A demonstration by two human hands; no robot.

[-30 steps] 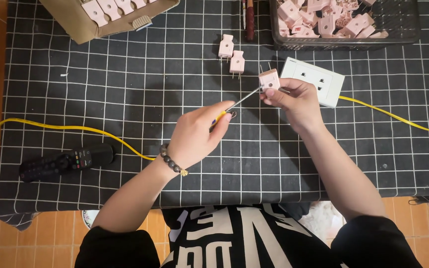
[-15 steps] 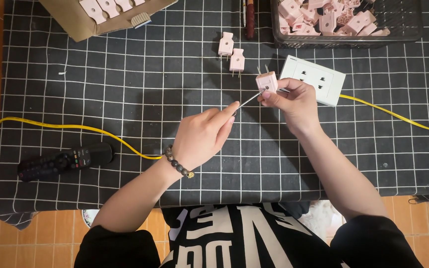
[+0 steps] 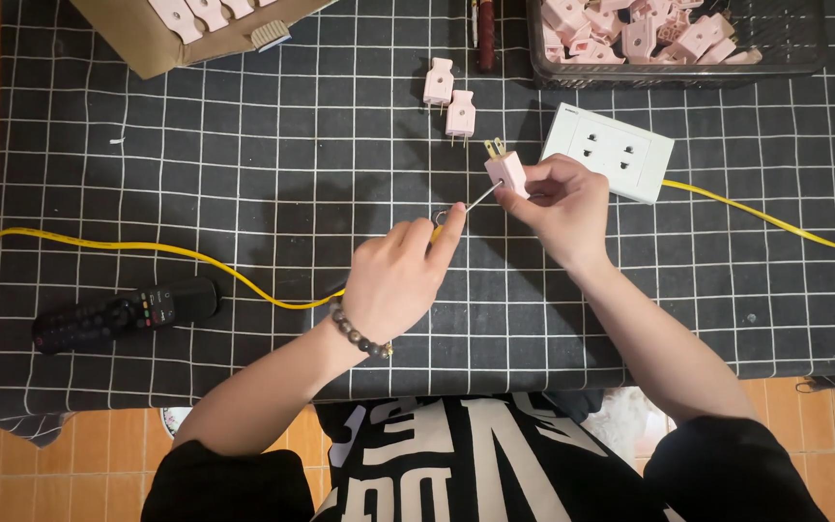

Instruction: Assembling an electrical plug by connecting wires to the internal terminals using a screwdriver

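My right hand (image 3: 558, 208) grips a small pink plug (image 3: 505, 171) with its two metal prongs pointing up and away. In my left hand (image 3: 400, 275) is a thin screwdriver (image 3: 471, 203) with a yellow handle mostly hidden in the fist; its metal tip touches the side of the plug. Both hands hover over a black cloth with a white grid (image 3: 273, 155). A white socket block (image 3: 610, 152) lies just right of the plug, with a yellow cable (image 3: 775, 224) running off to the right.
Two more pink plugs (image 3: 447, 100) lie on the cloth above the hands. A black mesh basket (image 3: 785, 53) at top right holds several pink plugs. A cardboard box (image 3: 161, 43) sits top left. A black remote (image 3: 128, 314) and a yellow cable (image 3: 147, 249) lie at left.
Both hands with the plug and screwdriver have stayed close to the same spot; the plug has turned slightly in my right hand.
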